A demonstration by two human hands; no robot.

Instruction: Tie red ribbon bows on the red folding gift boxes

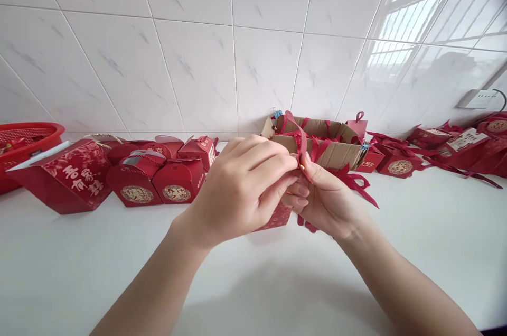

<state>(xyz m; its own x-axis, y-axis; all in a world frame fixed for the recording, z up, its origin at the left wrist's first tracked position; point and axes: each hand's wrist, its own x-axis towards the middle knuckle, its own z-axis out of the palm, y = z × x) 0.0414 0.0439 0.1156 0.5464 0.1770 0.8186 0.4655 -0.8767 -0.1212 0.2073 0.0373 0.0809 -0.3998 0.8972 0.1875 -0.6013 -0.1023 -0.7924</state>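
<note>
A dark red ribbon (301,140) rises in a loop from between my fingertips, with a small gold-coloured bit at its lower end. My left hand (241,188) is closed, pinching the ribbon from the left and hiding part of it. From the right, my right hand (325,196) grips the same ribbon between thumb and fingers, its other fingers curled below. Behind and under the hands, a red patterned box (278,218) shows only in part. An open cardboard box (336,155) holding more red ribbon stands just beyond.
Red gift boxes (177,183) with round gold emblems line the left, beside a larger red box (79,175) and a red plastic basket (34,130). More ribboned red boxes (400,161) stand right. A tiled wall (269,72) bounds the white table (130,257).
</note>
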